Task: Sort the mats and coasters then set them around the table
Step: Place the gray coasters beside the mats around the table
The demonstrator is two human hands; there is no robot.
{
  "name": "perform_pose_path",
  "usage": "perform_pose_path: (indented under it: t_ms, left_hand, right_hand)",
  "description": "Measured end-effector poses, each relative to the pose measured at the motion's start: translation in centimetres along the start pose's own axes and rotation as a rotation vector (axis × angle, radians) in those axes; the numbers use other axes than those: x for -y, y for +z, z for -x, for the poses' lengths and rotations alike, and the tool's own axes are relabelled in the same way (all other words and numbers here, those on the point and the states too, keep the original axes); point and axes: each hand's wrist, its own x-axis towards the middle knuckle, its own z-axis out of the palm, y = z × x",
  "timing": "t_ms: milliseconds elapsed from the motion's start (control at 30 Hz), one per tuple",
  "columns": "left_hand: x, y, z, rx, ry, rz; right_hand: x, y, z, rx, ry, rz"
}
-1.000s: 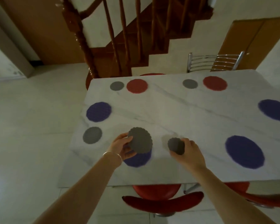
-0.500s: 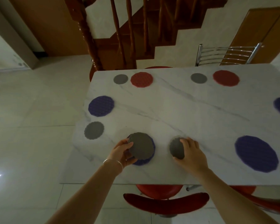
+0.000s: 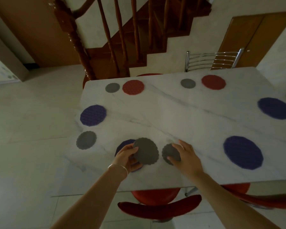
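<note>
On the white marble table (image 3: 172, 116), my left hand (image 3: 127, 156) grips a grey scalloped coaster (image 3: 146, 151) by its left edge, over a blue mat (image 3: 122, 146) that shows only at its upper left. My right hand (image 3: 186, 156) lies flat with fingers spread, its thumb on a second grey coaster (image 3: 169, 152) lying on the table. Blue mats lie at the left (image 3: 93, 115), near right (image 3: 243, 152) and far right (image 3: 274, 108). Red mats (image 3: 133, 87) (image 3: 213, 82) sit along the far edge, each with a grey coaster (image 3: 112, 87) (image 3: 187, 83) to its left. Another grey coaster (image 3: 86, 140) lies near left.
A red chair (image 3: 158, 209) is tucked under the near edge below my arms, another red seat (image 3: 261, 197) to its right. A chrome chair back (image 3: 211, 61) stands behind the far edge. A wooden staircase (image 3: 122, 38) rises beyond the table.
My right hand has laid its grey coaster flat on the table and spread its fingers. My left hand has shifted its coaster slightly right, uncovering the blue mat's left edge.
</note>
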Motion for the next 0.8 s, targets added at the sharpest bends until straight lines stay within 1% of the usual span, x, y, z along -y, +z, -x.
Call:
perform_pose_path:
  t_ms: [100,167,300,433,533,700,800]
  left_hand:
    - [0.0,4.2,0.0,0.082,0.006,-0.05]
    - [0.1,7.8,0.1,0.145,0.003,-0.103]
    - [0.6,15.9,0.8,0.242,0.025,-0.167]
    - [2.2,23.2,1.4,0.31,0.052,-0.229]
    - [4.2,28.3,1.2,0.318,0.063,-0.235]
    - [9.0,36.6,0.8,0.247,0.079,-0.203]
    - [11.2,41.0,0.7,0.204,0.077,-0.198]
  right_hand:
    - [0.7,-3.5,0.8,-0.142,-0.043,-0.189]
    - [0.9,-6.6,1.3,-0.174,-0.054,-0.261]
    - [-1.0,-12.7,1.7,-0.127,-0.088,-0.161]
    - [-5.7,-17.5,1.9,-0.152,-0.011,-0.181]
    - [-10.6,-20.0,2.0,-0.15,-0.011,-0.178]
    - [-19.4,-23.9,2.2,-0.089,-0.042,-0.165]
    - [-23.8,-25.9,2.4,-0.04,-0.073,-0.112]
